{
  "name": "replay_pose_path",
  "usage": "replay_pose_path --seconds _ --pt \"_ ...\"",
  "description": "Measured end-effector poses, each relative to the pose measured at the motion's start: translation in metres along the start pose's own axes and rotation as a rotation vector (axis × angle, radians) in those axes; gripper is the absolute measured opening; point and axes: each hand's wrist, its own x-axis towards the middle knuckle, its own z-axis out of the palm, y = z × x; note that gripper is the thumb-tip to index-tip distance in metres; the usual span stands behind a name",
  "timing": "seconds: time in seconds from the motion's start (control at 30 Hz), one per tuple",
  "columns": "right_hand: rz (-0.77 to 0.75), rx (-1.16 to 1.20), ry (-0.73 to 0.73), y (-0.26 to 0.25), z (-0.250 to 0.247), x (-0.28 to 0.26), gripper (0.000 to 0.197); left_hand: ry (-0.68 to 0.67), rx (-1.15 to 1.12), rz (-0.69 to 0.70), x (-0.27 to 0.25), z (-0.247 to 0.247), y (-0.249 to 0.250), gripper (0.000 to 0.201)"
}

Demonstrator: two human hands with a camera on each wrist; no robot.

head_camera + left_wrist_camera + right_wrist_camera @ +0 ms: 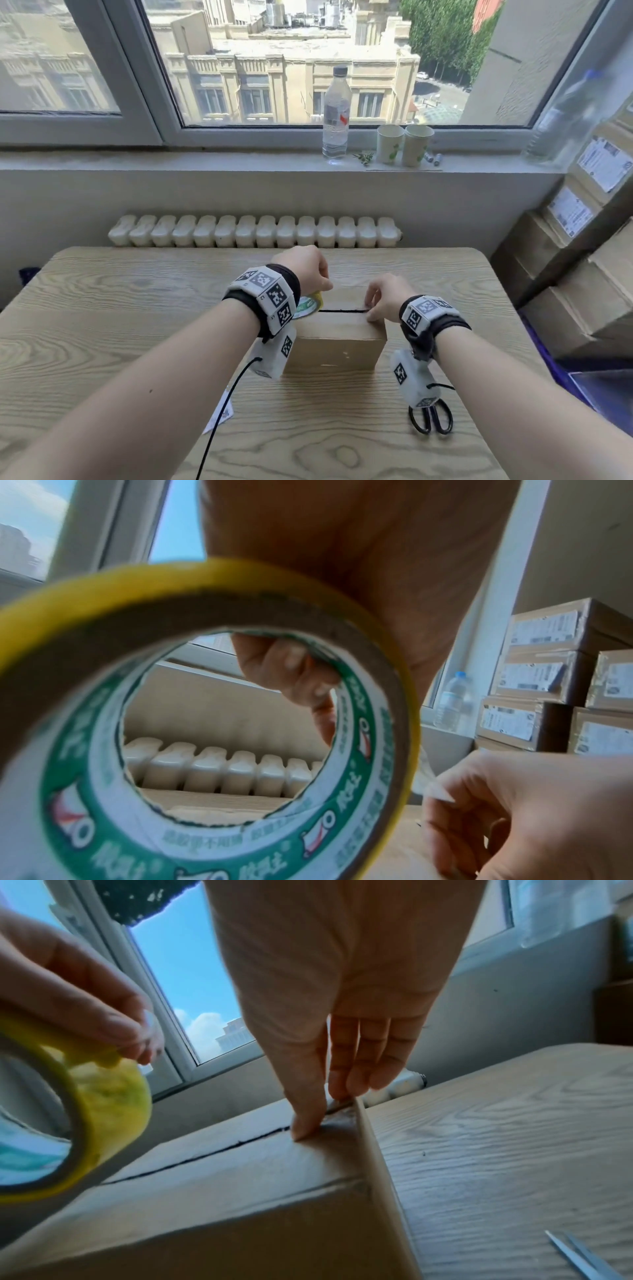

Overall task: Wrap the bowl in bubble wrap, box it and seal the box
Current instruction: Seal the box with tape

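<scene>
A closed cardboard box stands in the middle of the wooden table, with a dark seam running across its top flaps. My left hand grips a yellow tape roll at the seam's left end, fingers hooked through its core. My right hand is at the seam's right end. Its thumb presses the box top and its straight fingers touch the box's right edge. No bowl or bubble wrap is visible.
Black-handled scissors lie on the table to the right of the box, near my right wrist. A paper slip lies front left. A water bottle and two paper cups stand on the windowsill. Stacked cartons fill the right side.
</scene>
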Motion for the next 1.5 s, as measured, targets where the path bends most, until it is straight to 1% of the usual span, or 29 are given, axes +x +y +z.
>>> replay_pose_path --seconds 0.13,0.17,0.27,0.33,0.43,0.53,0.6,0.67,0.77,0.83,0.9,1.0,1.1,1.17,1.23,1.3,1.4,1.5 --pt "0.020 0.069 -0.038 0.008 -0.002 0.006 0.027 -0.045 0.079 0.023 0.022 0.008 0.024 0.012" --pt "0.015 0.077 -0.054 0.010 -0.004 0.006 0.025 -0.060 0.094 0.021 0.027 0.011 0.028 0.013" --pt "-0.019 0.129 -0.098 0.016 -0.011 0.006 0.010 -0.090 0.141 0.013 0.040 0.020 0.037 0.012" --pt "-0.028 0.182 -0.110 0.020 -0.015 0.007 0.008 -0.101 0.163 0.013 0.047 0.023 0.042 0.011" --pt "-0.027 0.246 -0.153 0.024 -0.022 0.008 0.009 -0.117 0.183 0.013 0.052 0.026 0.047 0.013" --pt "-0.027 0.309 -0.206 0.021 -0.023 0.011 0.014 -0.123 0.202 0.017 0.054 0.027 0.050 0.009" --pt "-0.022 0.283 -0.208 0.017 -0.020 0.012 0.016 -0.117 0.209 0.020 0.055 0.029 0.050 0.010" --pt "-0.009 0.256 -0.196 0.014 -0.016 0.014 0.013 -0.113 0.208 0.019 0.055 0.029 0.050 0.009" --pt "0.007 0.307 -0.213 0.013 -0.014 0.015 0.009 -0.103 0.207 0.020 0.055 0.029 0.049 0.009" --pt "0.021 0.356 -0.223 0.014 -0.013 0.015 0.011 -0.098 0.209 0.024 0.055 0.029 0.049 0.009" --pt "0.038 0.384 -0.222 0.014 -0.013 0.015 0.016 -0.095 0.207 0.022 0.053 0.029 0.050 0.011" --pt "0.088 0.386 -0.201 0.017 -0.014 0.019 0.018 -0.117 0.186 0.012 0.050 0.030 0.049 0.026" --pt "0.160 0.336 -0.175 0.020 -0.018 0.019 0.014 -0.184 0.052 -0.004 0.046 0.025 0.040 0.043" --pt "0.157 0.328 -0.189 0.019 -0.021 0.018 0.015 -0.178 -0.001 -0.005 0.043 0.022 0.032 0.050" --pt "0.144 0.310 -0.196 0.018 -0.021 0.019 0.011 -0.134 0.015 0.003 0.040 0.023 0.027 0.048" --pt "0.147 0.309 -0.179 0.025 -0.020 0.019 0.020 -0.116 0.013 0.020 0.038 0.024 0.026 0.043" --pt "0.254 0.301 -0.148 0.049 -0.019 0.011 0.023 -0.135 0.042 -0.006 0.034 0.020 0.020 0.042" --pt "0.341 0.294 -0.190 0.069 -0.016 0.003 0.025 -0.116 0.116 -0.050 0.032 0.017 0.015 0.044"
